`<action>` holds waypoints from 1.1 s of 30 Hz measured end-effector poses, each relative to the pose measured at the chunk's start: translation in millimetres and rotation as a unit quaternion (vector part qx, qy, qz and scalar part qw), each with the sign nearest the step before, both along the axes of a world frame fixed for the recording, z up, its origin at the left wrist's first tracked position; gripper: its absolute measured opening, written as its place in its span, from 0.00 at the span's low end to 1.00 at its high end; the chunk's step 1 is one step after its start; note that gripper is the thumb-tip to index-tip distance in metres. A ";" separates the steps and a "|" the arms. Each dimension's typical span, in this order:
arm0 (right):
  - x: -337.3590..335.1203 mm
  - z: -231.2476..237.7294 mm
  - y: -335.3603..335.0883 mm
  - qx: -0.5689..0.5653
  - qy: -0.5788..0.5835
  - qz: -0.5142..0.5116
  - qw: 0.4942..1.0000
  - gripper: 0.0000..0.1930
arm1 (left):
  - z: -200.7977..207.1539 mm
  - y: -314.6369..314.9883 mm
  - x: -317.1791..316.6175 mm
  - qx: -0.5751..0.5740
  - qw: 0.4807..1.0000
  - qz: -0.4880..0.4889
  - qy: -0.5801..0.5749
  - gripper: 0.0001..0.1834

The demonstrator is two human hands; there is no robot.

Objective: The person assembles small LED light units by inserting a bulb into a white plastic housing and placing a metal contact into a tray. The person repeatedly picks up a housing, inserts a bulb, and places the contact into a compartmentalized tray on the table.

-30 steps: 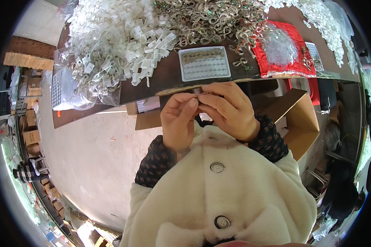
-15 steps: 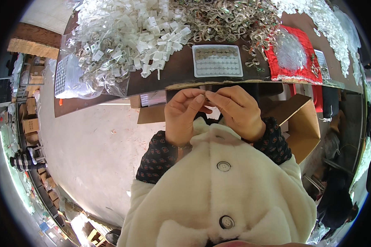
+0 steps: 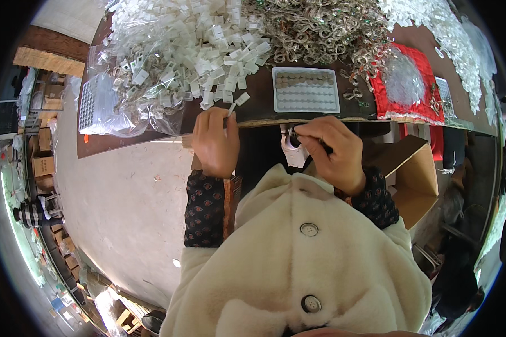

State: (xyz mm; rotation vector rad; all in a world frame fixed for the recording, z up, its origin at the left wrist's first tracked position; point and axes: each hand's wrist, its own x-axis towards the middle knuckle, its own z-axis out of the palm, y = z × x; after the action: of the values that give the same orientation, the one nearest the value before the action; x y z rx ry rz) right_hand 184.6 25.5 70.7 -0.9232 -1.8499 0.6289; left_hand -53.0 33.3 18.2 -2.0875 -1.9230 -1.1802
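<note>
Left hand (image 3: 215,141) pinches small white clip (image 3: 231,108) at table edge (image 3: 152,132), near white clip pile (image 3: 208,50). Right hand (image 3: 329,150) grips ring-shaped piece (image 3: 292,140) w/ closed fingers, below grey tray (image 3: 306,90).

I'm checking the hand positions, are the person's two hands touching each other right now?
Apart. The head view shows the left hand at the table edge holding a small white piece, and the right hand off to the side, dark gap between.

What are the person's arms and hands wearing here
Both hands, left hand and right hand, are bare, no gloves. The forearms wear dark sleeves with a small pale pattern, coming out of a cream fleecy coat with round buttons.
</note>
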 end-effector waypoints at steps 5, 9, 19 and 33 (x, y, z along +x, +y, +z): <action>-8.9 6.3 8.7 -0.179 0.177 0.014 0.968 0.09 | 25.4 -13.5 16.1 -0.009 0.988 -0.130 -0.082 0.09; -13.1 7.1 4.5 -0.251 0.221 0.064 0.940 0.08 | 38.4 -28.4 30.4 0.026 0.968 -0.209 -0.135 0.11; -19.5 7.7 -13.6 -0.120 0.245 0.039 0.961 0.10 | 39.0 -47.7 66.3 -0.175 0.623 -0.228 -0.727 0.19; -1.4 22.3 -15.6 -0.106 0.115 0.067 0.985 0.10 | 38.5 -53.5 64.7 -0.114 0.734 -0.275 -0.610 0.20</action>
State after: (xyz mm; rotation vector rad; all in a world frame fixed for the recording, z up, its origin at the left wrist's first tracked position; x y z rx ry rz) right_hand 183.1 10.0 93.0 -0.8268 -1.6686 0.9891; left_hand 11.7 -20.2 56.7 -2.2383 -1.7118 -3.2242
